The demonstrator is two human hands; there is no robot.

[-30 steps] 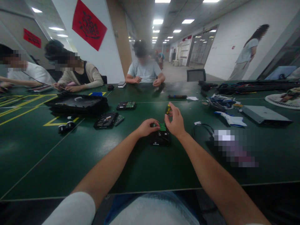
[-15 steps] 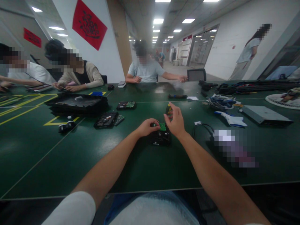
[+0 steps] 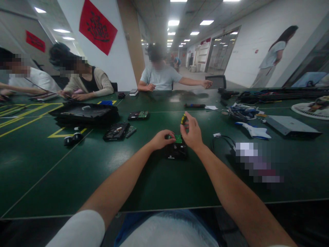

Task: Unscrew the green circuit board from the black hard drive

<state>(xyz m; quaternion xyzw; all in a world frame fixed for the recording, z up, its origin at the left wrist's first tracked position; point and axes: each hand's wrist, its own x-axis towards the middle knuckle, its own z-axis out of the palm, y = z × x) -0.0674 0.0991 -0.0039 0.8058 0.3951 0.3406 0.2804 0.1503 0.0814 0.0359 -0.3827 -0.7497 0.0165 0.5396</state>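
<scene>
"Drive (image 3: 177,151) in the head view: where is it placed?"

"On the green table (image 3: 144,185), between the two hands; a green board (image 3: 178,138) is seen at its far end."

"What is gripped by the right hand (image 3: 191,132)?"

"A yellow-black tool (image 3: 183,119) is held between thumb and fingers, which are partly curled."

"Is anything held by the left hand (image 3: 164,140)?"

"Its fingers are bent and set at the board's left side; whether the board is pinched or only touched cannot be told."

"What is seen nearby?"

"A black unit (image 3: 116,132) is laid to the left, a loose board (image 3: 131,131) just beside it."
</scene>
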